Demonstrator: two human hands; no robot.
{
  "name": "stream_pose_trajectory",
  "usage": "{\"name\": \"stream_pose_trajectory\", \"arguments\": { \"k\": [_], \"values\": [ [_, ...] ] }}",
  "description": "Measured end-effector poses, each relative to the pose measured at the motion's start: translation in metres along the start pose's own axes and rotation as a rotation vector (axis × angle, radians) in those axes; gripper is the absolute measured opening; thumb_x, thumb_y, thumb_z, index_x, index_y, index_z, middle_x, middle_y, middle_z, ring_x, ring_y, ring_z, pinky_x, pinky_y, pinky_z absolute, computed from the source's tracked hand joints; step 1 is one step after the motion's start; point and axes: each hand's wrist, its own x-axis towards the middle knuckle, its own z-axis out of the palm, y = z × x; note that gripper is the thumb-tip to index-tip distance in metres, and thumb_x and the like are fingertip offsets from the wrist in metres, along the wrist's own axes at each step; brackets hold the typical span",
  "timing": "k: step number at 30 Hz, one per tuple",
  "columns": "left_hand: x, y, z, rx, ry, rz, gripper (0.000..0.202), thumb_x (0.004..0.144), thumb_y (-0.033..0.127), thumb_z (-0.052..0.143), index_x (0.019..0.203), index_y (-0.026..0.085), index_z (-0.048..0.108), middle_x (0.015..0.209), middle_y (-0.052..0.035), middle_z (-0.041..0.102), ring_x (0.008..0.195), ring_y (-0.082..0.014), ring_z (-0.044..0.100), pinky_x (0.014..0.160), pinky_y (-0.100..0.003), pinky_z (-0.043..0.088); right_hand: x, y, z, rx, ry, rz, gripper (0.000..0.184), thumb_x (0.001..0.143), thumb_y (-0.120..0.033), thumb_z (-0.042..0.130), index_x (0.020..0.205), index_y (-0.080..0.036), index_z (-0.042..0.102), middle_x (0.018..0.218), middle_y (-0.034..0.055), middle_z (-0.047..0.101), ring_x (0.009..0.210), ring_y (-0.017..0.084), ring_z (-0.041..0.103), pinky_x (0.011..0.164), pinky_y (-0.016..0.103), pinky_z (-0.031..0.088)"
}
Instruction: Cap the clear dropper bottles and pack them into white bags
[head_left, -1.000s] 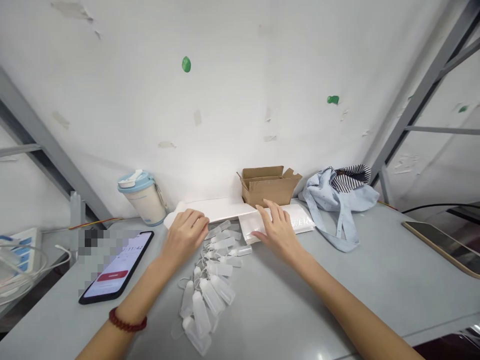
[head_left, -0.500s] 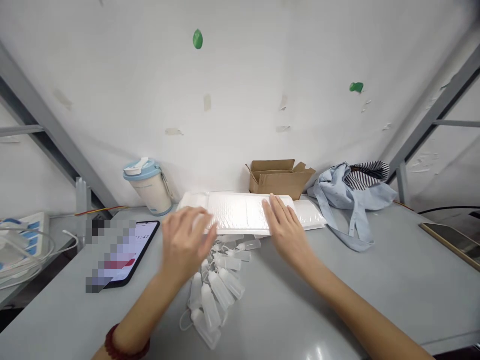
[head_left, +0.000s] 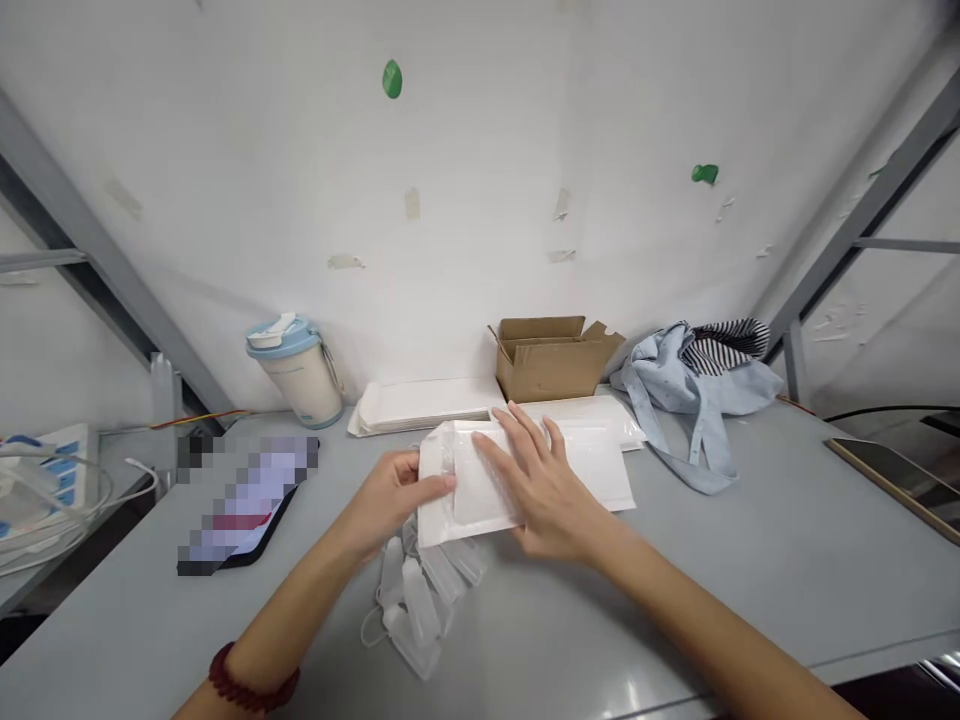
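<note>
My left hand (head_left: 390,492) grips the left end of a white bubble mailer (head_left: 592,470), thumb on top and fingers underneath. My right hand (head_left: 536,480) lies on the mailer with fingers stretched out, pressing near its left half. The mailer hangs just above a heap of several small clear plastic squeeze bottles (head_left: 420,600) on the grey table (head_left: 750,560). A stack of more white mailers (head_left: 420,405) lies behind, by the wall.
A pale blue lidded cup (head_left: 296,370) stands at the back left, a phone (head_left: 247,500) lies left of the bottles. An open cardboard box (head_left: 551,355) and a blue cloth bag (head_left: 697,385) are at the back right. A tablet (head_left: 900,485) lies far right.
A mailer was pulled off the stack toward me, over the bottles. My left hand took hold of its left end; my right hand slid onto its top.
</note>
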Motion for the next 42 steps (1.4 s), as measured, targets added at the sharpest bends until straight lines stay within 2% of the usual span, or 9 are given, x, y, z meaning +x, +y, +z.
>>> {"name": "stream_pose_trajectory", "arguments": {
  "k": [5,13,20,23,26,28,33,36,42],
  "values": [
    [-0.004,-0.002,0.013,0.107,0.036,-0.004,0.015,0.068,0.026,0.064,0.062,0.012,0.063,0.058,0.0019,0.060,0.053,-0.0110,0.052,0.051,-0.021,0.038,-0.002,-0.013,-0.009,0.079,0.000,-0.046,0.085,0.067,-0.024,0.055,0.142,-0.016,0.017,0.135,0.0234,0.029,0.130,0.038,0.024,0.100,0.063,0.015],
    [-0.008,0.001,0.015,0.098,-0.054,-0.054,0.020,0.071,0.030,0.059,0.063,0.012,0.060,0.059,0.0008,0.055,0.055,-0.0115,0.049,0.053,-0.022,0.037,-0.002,-0.013,-0.016,0.237,0.012,-0.011,0.087,0.061,-0.028,0.057,0.139,-0.013,0.020,0.131,0.0208,0.029,0.121,0.035,0.028,0.096,0.055,0.025],
    [-0.006,0.002,0.016,0.292,0.030,0.011,0.016,0.064,0.025,0.058,0.055,0.015,0.049,0.055,0.0048,0.040,0.052,-0.0089,0.036,0.048,-0.020,0.028,-0.002,-0.016,-0.006,0.197,0.055,-0.073,0.086,0.059,-0.023,0.055,0.137,-0.015,0.023,0.129,0.0181,0.030,0.116,0.035,0.030,0.096,0.056,0.022],
    [-0.006,0.000,0.018,0.358,0.104,0.061,0.021,0.066,0.024,0.054,0.053,0.016,0.041,0.054,0.0056,0.032,0.052,-0.0082,0.030,0.046,-0.019,0.024,-0.002,-0.016,-0.001,0.149,0.130,-0.123,0.079,0.060,-0.020,0.054,0.134,-0.017,0.027,0.128,0.0174,0.032,0.115,0.035,0.033,0.096,0.056,0.022],
    [-0.004,-0.001,0.017,0.399,0.175,0.058,0.021,0.067,0.024,0.053,0.053,0.017,0.039,0.054,0.0050,0.032,0.053,-0.0089,0.030,0.045,-0.019,0.024,-0.003,-0.015,0.002,0.107,0.250,-0.139,0.072,0.065,-0.015,0.053,0.132,-0.019,0.028,0.124,0.0162,0.037,0.113,0.032,0.037,0.095,0.055,0.025],
    [-0.003,-0.001,0.015,0.406,0.189,0.025,0.019,0.066,0.025,0.053,0.053,0.017,0.042,0.054,0.0047,0.034,0.052,-0.0095,0.032,0.045,-0.019,0.025,-0.003,-0.013,0.004,0.093,0.269,-0.114,0.070,0.067,-0.014,0.053,0.133,-0.019,0.027,0.125,0.0167,0.038,0.114,0.032,0.038,0.095,0.055,0.026],
    [-0.004,0.002,0.013,0.439,0.140,0.030,0.023,0.066,0.027,0.055,0.052,0.017,0.041,0.053,0.0055,0.034,0.051,-0.0089,0.030,0.044,-0.019,0.024,-0.002,-0.008,0.003,0.081,0.098,-0.046,0.082,0.066,-0.021,0.056,0.138,-0.016,0.017,0.141,0.0221,0.025,0.130,0.037,0.023,0.099,0.060,0.016],
    [-0.006,0.002,0.013,0.437,0.053,0.038,0.022,0.067,0.028,0.055,0.054,0.017,0.042,0.053,0.0058,0.034,0.051,-0.0088,0.030,0.044,-0.019,0.024,-0.001,-0.006,0.003,0.121,0.033,-0.049,0.086,0.065,-0.024,0.056,0.140,-0.014,0.013,0.134,0.0221,0.034,0.126,0.035,0.029,0.100,0.060,0.014],
    [-0.007,0.005,0.009,0.419,-0.017,0.070,0.018,0.069,0.025,0.054,0.057,0.017,0.044,0.056,0.0051,0.035,0.053,-0.0091,0.031,0.047,-0.019,0.024,-0.001,-0.010,-0.005,0.126,0.091,-0.057,0.084,0.064,-0.028,0.059,0.137,-0.014,0.020,0.121,0.0188,0.038,0.112,0.033,0.037,0.093,0.053,0.025]
  ]
}}
